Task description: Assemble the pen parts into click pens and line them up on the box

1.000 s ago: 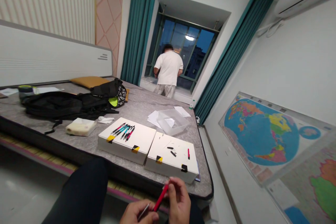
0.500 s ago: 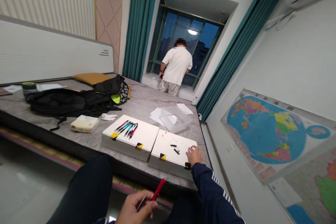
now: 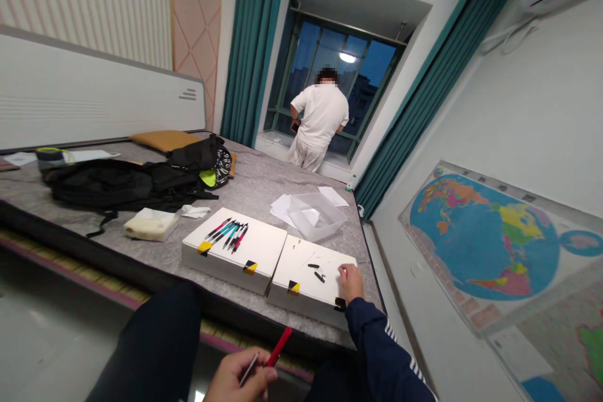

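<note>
My left hand (image 3: pixel 240 377), low in the view, is closed around a red pen barrel (image 3: pixel 279 347) and a thin dark rod (image 3: pixel 249 369) beside it. At the right edge of the right-hand white box (image 3: pixel 301 264), my right hand (image 3: pixel 352 282) has its fingers closed around a small red piece (image 3: pixel 345 273), mostly hidden by them. Short black pen parts (image 3: pixel 320 277) and a few tiny bits lie on that box, left of my right fingers. Several assembled pens (image 3: pixel 228 233) in black, red and teal are lined up on the left-hand white box (image 3: pixel 264 245).
Behind the boxes are a clear plastic bin (image 3: pixel 325 226) and paper sheets (image 3: pixel 281 208). To the left lie a tissue pack (image 3: pixel 151 224) and a black backpack (image 3: pixel 117 185) on the grey surface (image 3: pixel 254 176). A person (image 3: pixel 321 113) stands at the window, back turned.
My right fingers have curled in and lifted slightly, with the red piece between them. My left hand has shifted a little down and left, still holding the red barrel and rod.
</note>
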Available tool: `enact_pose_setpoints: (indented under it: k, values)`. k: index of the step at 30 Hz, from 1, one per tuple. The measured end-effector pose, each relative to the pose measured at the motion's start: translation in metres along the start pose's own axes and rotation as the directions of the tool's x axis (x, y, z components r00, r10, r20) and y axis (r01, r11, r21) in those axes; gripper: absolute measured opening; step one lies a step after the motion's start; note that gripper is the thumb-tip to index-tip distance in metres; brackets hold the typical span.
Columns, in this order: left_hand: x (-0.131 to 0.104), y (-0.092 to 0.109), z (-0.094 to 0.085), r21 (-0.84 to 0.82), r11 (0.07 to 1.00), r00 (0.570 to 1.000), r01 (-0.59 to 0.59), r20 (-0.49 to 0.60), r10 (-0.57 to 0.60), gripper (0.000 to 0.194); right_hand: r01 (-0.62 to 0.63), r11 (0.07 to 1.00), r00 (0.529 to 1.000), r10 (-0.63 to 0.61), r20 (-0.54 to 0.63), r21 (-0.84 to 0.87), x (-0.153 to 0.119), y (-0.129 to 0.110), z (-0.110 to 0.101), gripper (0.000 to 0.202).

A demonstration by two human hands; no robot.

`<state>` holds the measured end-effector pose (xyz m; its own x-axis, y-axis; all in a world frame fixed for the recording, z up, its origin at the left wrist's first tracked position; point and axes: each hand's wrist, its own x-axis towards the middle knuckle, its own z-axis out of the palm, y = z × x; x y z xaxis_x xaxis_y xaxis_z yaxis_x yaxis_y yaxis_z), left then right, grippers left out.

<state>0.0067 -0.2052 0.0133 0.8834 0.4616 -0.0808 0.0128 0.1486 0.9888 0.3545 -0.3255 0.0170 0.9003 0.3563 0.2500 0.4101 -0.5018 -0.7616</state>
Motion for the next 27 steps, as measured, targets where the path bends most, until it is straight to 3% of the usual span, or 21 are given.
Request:
enact_pose_setpoints:
  k: [3, 6, 7, 9, 11, 14, 18, 23, 27]
  values:
    - [0.001, 0.015, -0.002, 0.008, 1.000, 0.999, -0.028, -0.038, 0.028, 0.037, 0.009, 0.977, 0.998, -0.022, 0.056, 0.213, -0.016, -0.029, 0.001, 0.033]
    - [0.003, 0.027, -0.004, 0.037, 0.998, 0.997, -0.053, -0.046, 0.055, 0.029, -0.010, 0.923, 0.994, -0.033, 0.106, 0.385, -0.057, -0.066, 0.003, 0.045]
    - [0.003, 0.030, -0.005, 0.042, 0.997, 0.997, -0.058, -0.045, 0.060, 0.027, -0.022, 0.894, 0.992, -0.037, 0.121, 0.448, -0.074, -0.080, 0.003, 0.043]
    - [0.004, 0.031, -0.006, 0.047, 0.997, 0.997, -0.060, -0.035, 0.062, 0.024, -0.114, 0.732, 0.975, -0.049, 0.219, 0.672, -0.107, -0.108, 0.001, 0.030]
    - [0.004, 0.030, -0.006, 0.056, 0.997, 0.998, -0.061, -0.009, 0.061, 0.022, -0.198, 0.628, 0.944, -0.086, 0.319, 0.753, -0.134, -0.133, -0.001, 0.022]
    - [0.001, 0.029, -0.006, 0.067, 0.995, 0.997, -0.068, 0.026, 0.067, 0.021, -0.275, 0.537, 0.935, -0.044, 0.352, 0.798, -0.159, -0.158, -0.002, 0.019]
    - [-0.003, 0.029, -0.004, 0.058, 0.995, 0.996, -0.077, 0.044, 0.074, 0.020, -0.285, 0.492, 0.949, 0.021, 0.316, 0.823, -0.177, -0.171, 0.005, 0.020]
    - [-0.004, 0.024, -0.003, 0.059, 0.995, 0.995, -0.078, 0.059, 0.075, 0.022, -0.353, 0.387, 0.933, 0.075, 0.353, 0.852, -0.196, -0.171, 0.017, 0.022]
    - [-0.006, 0.021, -0.003, 0.077, 0.994, 0.995, -0.071, 0.081, 0.065, 0.026, -0.279, 0.479, 0.950, 0.012, 0.312, 0.832, -0.201, -0.161, 0.017, 0.016]
